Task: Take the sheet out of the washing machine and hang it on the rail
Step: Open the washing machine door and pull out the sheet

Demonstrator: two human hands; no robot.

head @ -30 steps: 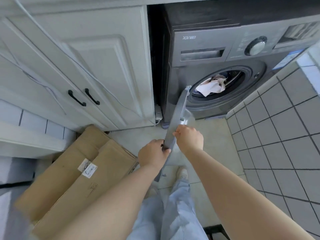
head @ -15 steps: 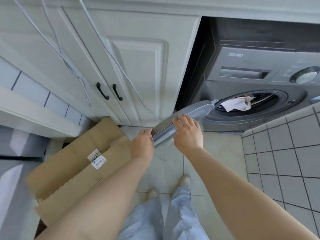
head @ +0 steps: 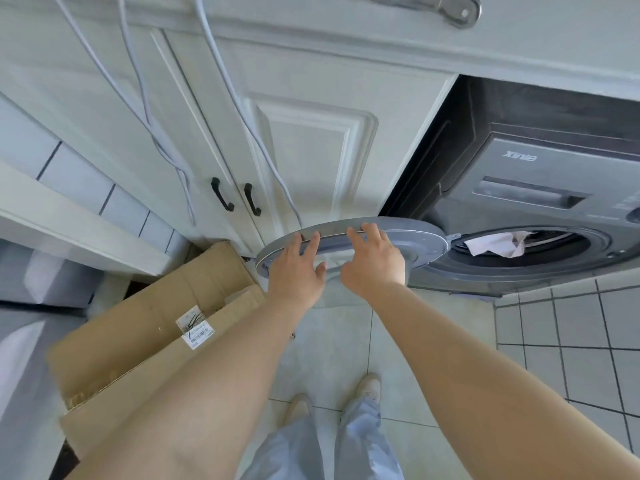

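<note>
Inside the drum opening of the washing machine [head: 540, 209], at the right of the head view, lies the white sheet [head: 495, 244], crumpled, its long axis running left to right and a corner hanging over the front rim. Both hands are to the left of it, well apart from it, on the open round door [head: 415, 237]. The left hand [head: 298, 271] and the right hand [head: 374, 263] lie with fingers nearly straight, pressing on the door and holding nothing
</note>
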